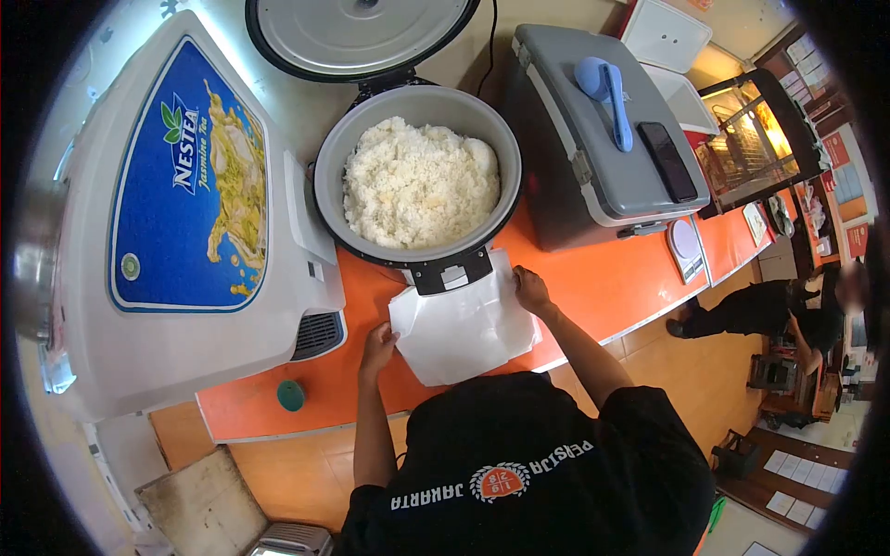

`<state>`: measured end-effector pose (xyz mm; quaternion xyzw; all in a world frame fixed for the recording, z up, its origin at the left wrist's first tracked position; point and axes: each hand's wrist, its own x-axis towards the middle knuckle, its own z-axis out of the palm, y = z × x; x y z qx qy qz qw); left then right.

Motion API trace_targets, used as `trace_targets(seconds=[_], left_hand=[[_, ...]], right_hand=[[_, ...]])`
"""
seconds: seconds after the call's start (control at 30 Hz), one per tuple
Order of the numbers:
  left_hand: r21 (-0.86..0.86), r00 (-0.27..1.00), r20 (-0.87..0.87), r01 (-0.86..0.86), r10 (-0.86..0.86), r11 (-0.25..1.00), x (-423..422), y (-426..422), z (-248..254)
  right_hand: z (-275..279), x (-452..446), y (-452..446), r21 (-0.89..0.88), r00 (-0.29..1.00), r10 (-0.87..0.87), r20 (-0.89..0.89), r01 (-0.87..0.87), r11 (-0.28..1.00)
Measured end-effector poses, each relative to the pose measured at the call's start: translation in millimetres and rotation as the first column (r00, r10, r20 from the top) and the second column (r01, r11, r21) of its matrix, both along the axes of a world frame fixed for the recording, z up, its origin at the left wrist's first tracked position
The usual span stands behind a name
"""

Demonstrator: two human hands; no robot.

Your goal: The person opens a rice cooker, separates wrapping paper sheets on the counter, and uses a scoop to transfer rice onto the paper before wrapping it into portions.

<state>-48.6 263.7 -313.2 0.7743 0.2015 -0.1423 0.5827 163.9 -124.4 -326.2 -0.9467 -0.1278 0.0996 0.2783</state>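
Left hand pinches one edge of the white, thin paper sheets, right hand curls at the far corner; light, even tension suits them, flat on the glossy orange table, beside the round grey rice cooker.

Both hands hold white paper sheets at the edges.

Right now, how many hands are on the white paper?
2. The left hand is at the left edge of the white paper; the right hand is near its upper right corner.
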Motion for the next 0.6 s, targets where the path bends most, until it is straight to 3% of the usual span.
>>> trace_targets(seconds=[0.07, 0.13, 0.17, 0.3, 0.33, 0.37, 0.4, 0.47, 0.5, 0.53, 0.57, 0.6], left_hand=[[-0.021, 1.0, 0.005, 0.017, -0.017, 1.0, -9, 11, -7], [-0.07, 0.988, -0.054, -0.152, 0.148, 0.986, -14, 11, -6], [-0.069, 0.988, -0.053, -0.151, 0.148, 0.986, -16, 10, -5], [-0.063, 0.97, 0.035, -0.238, 0.241, 0.969, -18, -3, 15], [-0.022, 0.967, 0.07, -0.243, 0.244, 0.97, -20, -3, 8], [-0.016, 0.966, 0.077, -0.246, 0.247, 0.969, -20, -4, 3], [0.023, 0.965, 0.063, -0.255, 0.253, 0.967, -21, -6, -2], [0.065, 0.967, 0.047, -0.255, 0.252, 0.965, -23, -16, 6], [0.026, 0.97, 0.105, -0.223, 0.219, 0.975, -20, -26, 22], [-0.013, 0.968, 0.166, -0.187, 0.186, 0.982, -18, -31, 26], [-0.014, 0.97, 0.167, -0.179, 0.179, 0.984, -19, -35, 30], [-0.158, 0.962, 0.081, -0.244, 0.259, 0.957, -21, -38, 29]], right_hand=[[1, -2, 0, 0.02, 0.999, 0.044, 0.002, -0.044, 0.999], [5, -2, 3, 0.004, 0.998, 0.055, -0.012, -0.055, 0.998], [6, -3, 4, -0.016, 0.998, 0.062, -0.027, -0.062, 0.998], [13, -12, 21, -0.054, 0.996, 0.045, -0.078, -0.049, 0.997], [45, -19, 35, -0.076, 0.976, -0.058, 0.209, 0.076, 0.994], [66, -24, 43, -0.06, 0.865, -0.148, 0.479, 0.201, 0.978], [65, -28, 44, -0.054, 0.865, -0.148, 0.48, 0.197, 0.979], [44, -40, 41, -0.002, 0.948, 0.229, 0.222, -0.235, 0.972], [36, -51, 44, 0.068, 0.948, 0.307, 0.079, -0.312, 0.948], [35, -62, 48, 0.133, 0.957, 0.27, -0.104, -0.256, 0.958], [34, -76, 54, 0.162, 0.977, 0.2, -0.07, -0.187, 0.969], [32, -84, 60, 0.194, 0.991, 0.131, -0.035, -0.122, 0.973]])
